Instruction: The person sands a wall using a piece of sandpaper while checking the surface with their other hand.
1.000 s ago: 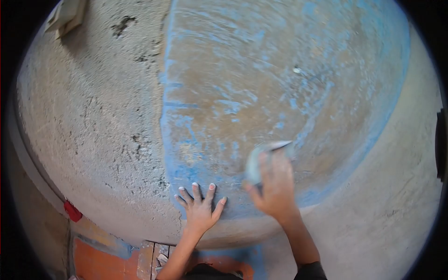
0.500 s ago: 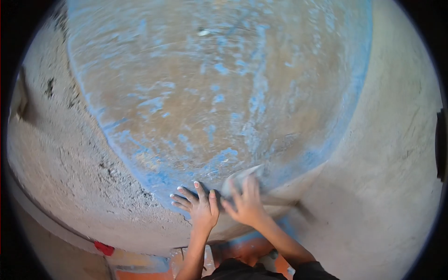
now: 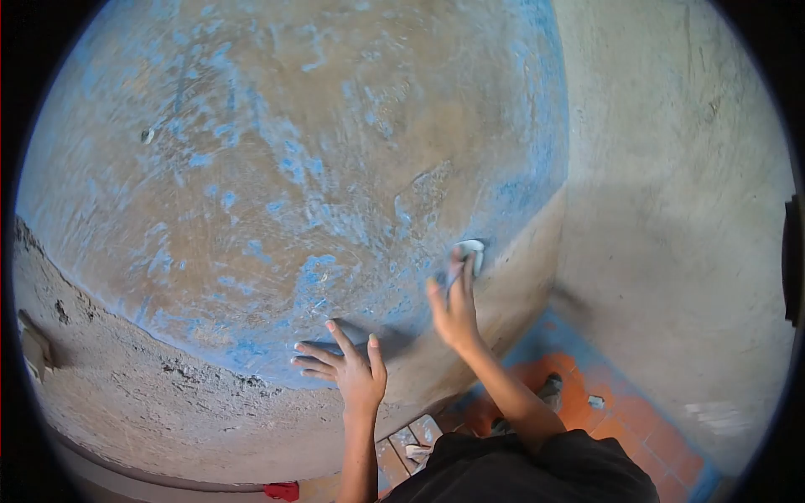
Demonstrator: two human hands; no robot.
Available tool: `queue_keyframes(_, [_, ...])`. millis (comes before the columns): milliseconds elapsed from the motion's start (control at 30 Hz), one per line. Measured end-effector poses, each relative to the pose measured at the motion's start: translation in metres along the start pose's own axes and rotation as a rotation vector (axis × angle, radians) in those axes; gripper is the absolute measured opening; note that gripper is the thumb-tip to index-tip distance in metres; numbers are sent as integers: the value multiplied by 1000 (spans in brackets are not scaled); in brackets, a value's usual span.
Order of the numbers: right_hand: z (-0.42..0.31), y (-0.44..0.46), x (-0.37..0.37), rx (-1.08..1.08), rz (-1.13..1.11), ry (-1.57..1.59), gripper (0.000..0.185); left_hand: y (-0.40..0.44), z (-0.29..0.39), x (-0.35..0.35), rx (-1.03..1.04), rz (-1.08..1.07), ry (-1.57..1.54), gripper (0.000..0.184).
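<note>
My left hand (image 3: 356, 373) lies against the lower part of the wall with its fingers spread, holding nothing. The wall (image 3: 436, 126) is brownish, with worn blue paint in streaks and patches. Higher and to the right, my right hand (image 3: 455, 310) presses a pale, thin sheet like sandpaper (image 3: 474, 250) flat on the surface near the wall's blue right border. The fingers cover part of that sheet, and some motion blur hides its exact kind.
At right a plain grey wall (image 3: 662, 210) meets the painted one at a corner. Rough bare plaster (image 3: 168, 402) runs along the lower left, with a switch box (image 3: 35, 348) on it. Dusty orange floor tiles (image 3: 625, 427) and a red cloth (image 3: 282, 490) are below.
My view has turned toward the right corner, showing more floor. My right hand has moved up and away from my left with the pale sheet. My left hand stays on the wall.
</note>
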State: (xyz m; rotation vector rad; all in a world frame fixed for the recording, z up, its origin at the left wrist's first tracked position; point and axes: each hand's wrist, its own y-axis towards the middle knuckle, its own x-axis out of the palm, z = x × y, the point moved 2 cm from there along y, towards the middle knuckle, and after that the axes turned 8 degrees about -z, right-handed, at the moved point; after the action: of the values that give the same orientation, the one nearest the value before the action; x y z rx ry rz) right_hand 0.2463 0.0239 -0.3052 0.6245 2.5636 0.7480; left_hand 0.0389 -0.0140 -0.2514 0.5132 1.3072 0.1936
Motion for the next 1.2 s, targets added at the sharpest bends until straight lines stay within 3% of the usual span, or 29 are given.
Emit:
queue_keyframes(33, [8,2,-2,128,93,156,86,0,5,-6,23,-18,-12,81])
queue_keyframes(167, [-13,-51,11,-138,-258,47,91,13,34,-32,186,-32,-8,68])
queue_keyframes(200, [-22,-59,7,-150,-427,-110,89,19,40,-36,217,-63,34,66])
queue_keyframes(300, [4,-43,-3,-127,-287,-221,85,31,54,-35,299,-67,110,61])
queue_keyframes(333, [6,-24,-13,-48,-144,-71,82,34,58,-34,328,-53,127,59])
queue_keyframes(467, [13,-7,-11,35,69,183,76,45,74,-24,399,-62,201,60])
queue_keyframes(600, [-13,-48,8,45,-251,-69,75,57,92,-18,413,-86,195,60])
queue_keyframes(700, [26,-11,-12,15,43,-82,74,60,99,-15,396,-84,198,61])
queue_keyframes(733, [34,8,-28,93,131,113,73,61,102,-14,390,-79,202,61])
queue_keyframes(833, [70,44,-72,101,147,182,76,64,108,-6,374,-67,203,60])
queue_keyframes(967, [67,-14,-14,145,52,108,76,70,125,7,360,-83,221,60])
queue_keyframes(1067, [59,-19,-26,103,-98,-69,76,78,146,16,340,-94,194,61])
queue_keyframes(1200, [95,91,-121,19,131,20,76,92,172,28,319,-63,151,61])
